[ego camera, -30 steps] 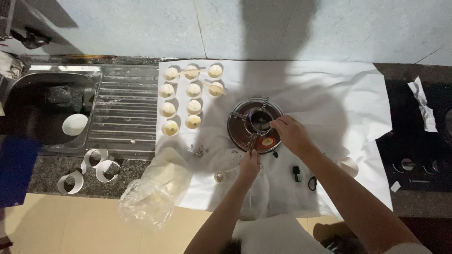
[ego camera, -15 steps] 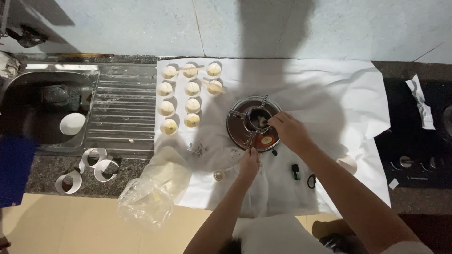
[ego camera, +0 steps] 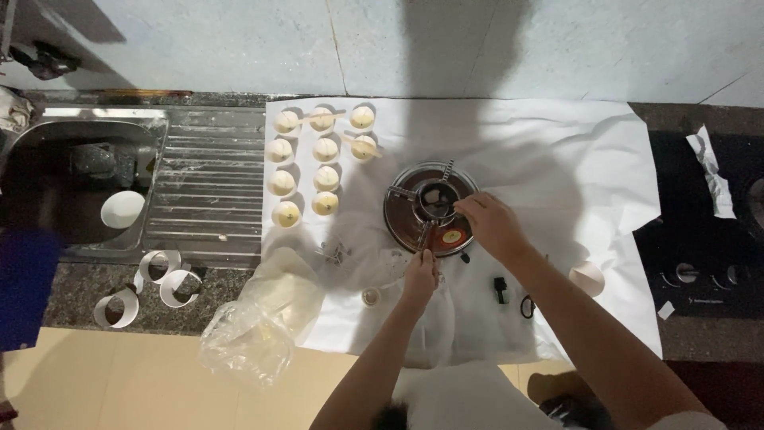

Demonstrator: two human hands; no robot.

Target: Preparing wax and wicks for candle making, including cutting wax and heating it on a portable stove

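Beside the small burner, the left hand pinches its handle steady, seemingly, while the right hand curls over its rim.

A round metal burner stand sits upright on the white paper sheet, right of the cream candle cups; a small metal cup rests at its centre.

A home kitchen: steel sink with ribbed drainboard in a granite counter.
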